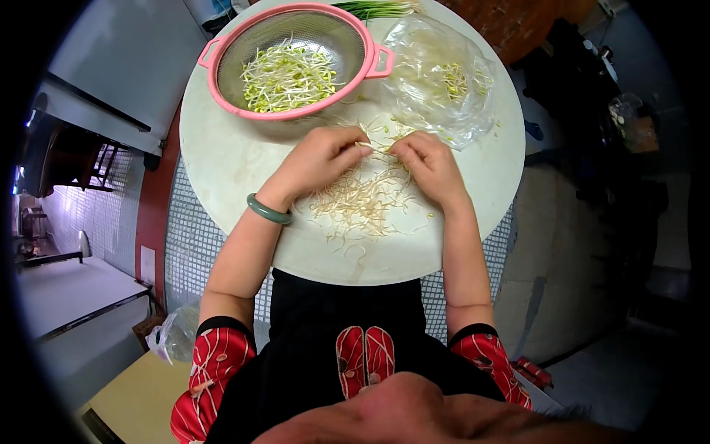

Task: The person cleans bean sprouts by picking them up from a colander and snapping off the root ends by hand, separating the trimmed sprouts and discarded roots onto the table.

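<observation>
Both hands meet over the middle of a round white table (222, 170). My left hand (325, 155), with a green bangle (269, 209) on its wrist, has thumb and fingers pinched on one end of a bean sprout (379, 150). The other end is pinched in my right hand (430, 164), so the sprout stretches between them. Below the hands lies a loose pile of thin, pale sprout roots (362, 203). Behind my left hand, a pink-rimmed metal colander (222, 92) holds a heap of bean sprouts (290, 78) with yellow-green heads.
A clear plastic bag (414, 59) with some sprouts in it lies at the back right of the table. Green onions (377, 9) rest at the far edge. On the floor to my left is a clear plastic container (177, 333).
</observation>
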### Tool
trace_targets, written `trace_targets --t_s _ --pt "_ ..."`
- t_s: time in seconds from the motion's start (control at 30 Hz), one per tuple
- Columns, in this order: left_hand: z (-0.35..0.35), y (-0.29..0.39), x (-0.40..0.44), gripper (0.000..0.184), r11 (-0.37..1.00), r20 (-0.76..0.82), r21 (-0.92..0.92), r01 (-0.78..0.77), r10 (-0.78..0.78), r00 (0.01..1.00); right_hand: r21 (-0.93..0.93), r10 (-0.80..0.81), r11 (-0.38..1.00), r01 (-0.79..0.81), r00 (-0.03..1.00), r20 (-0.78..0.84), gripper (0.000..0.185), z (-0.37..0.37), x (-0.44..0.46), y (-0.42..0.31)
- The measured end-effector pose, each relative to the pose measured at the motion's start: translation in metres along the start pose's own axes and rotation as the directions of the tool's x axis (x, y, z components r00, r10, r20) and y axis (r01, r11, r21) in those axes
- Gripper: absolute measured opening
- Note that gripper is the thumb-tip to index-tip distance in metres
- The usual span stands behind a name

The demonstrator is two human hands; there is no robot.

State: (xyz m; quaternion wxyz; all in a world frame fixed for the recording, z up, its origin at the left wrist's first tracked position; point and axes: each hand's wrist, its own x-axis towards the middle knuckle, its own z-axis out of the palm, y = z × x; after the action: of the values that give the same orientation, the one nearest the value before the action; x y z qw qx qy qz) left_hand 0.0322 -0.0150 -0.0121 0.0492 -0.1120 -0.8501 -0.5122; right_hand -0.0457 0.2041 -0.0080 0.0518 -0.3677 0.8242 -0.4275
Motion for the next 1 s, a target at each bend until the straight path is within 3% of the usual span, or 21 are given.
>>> trace_targets --t_s 0.07,0.17,0.27,0.37,0.4,0.5,0.6,0.7,0.8,0.93,1.0 --pt "-0.002 -0.007 0.003 0.020 0.961 -0.004 -0.250 0.114 -0.119 0.993 -0.087 0.067 0.993 -0.075 0.994 -0.090 0.014 -0.010 0.000 0.006" --pt "-0.010 -0.015 0.007 0.023 0.726 0.113 -0.638 0.256 -0.240 0.964 -0.325 0.021 0.943 -0.072 0.987 -0.157 0.014 -0.017 -0.004 0.021" --pt "-0.011 -0.018 0.009 0.025 0.470 0.208 -0.826 0.312 -0.261 0.943 -0.326 0.033 0.943 -0.071 0.992 -0.121 0.013 -0.015 -0.006 0.020" --pt "-0.003 -0.021 0.009 0.026 0.369 0.264 -0.860 0.353 -0.271 0.926 -0.334 0.063 0.941 -0.059 0.998 0.001 0.013 -0.017 -0.005 0.015" --pt "-0.002 -0.019 0.009 0.026 0.346 0.281 -0.864 0.367 -0.274 0.920 -0.253 0.133 0.961 -0.112 0.989 0.066 0.013 -0.018 -0.005 0.008" --pt "0.000 -0.009 0.009 0.022 0.337 0.239 -0.877 0.343 -0.315 0.919 0.033 0.296 0.949 -0.314 0.922 0.251 0.014 -0.019 -0.006 -0.005" --pt "0.000 -0.015 0.010 0.019 0.478 0.245 -0.789 0.385 -0.331 0.911 0.107 0.332 0.931 -0.350 0.930 0.157 0.013 -0.021 -0.006 -0.001" --pt "0.004 -0.017 0.009 0.017 0.556 0.288 -0.724 0.408 -0.294 0.911 0.484 0.325 0.812 -0.326 0.942 0.090 0.013 -0.015 -0.003 0.005" --pt "0.011 -0.011 0.009 0.017 0.632 0.251 -0.677 0.376 -0.282 0.926 0.630 0.334 0.706 -0.324 0.937 0.108 0.017 -0.008 0.000 -0.006" --pt "0.021 -0.021 0.010 0.020 0.737 0.159 -0.621 0.266 -0.214 0.964 0.689 0.290 0.655 -0.309 0.946 0.148 0.022 0.004 0.003 -0.013" --pt "0.020 -0.017 0.009 0.021 0.757 0.192 -0.569 0.322 -0.258 0.947 0.708 0.317 0.642 -0.293 0.943 0.102 0.022 0.013 0.004 -0.018"
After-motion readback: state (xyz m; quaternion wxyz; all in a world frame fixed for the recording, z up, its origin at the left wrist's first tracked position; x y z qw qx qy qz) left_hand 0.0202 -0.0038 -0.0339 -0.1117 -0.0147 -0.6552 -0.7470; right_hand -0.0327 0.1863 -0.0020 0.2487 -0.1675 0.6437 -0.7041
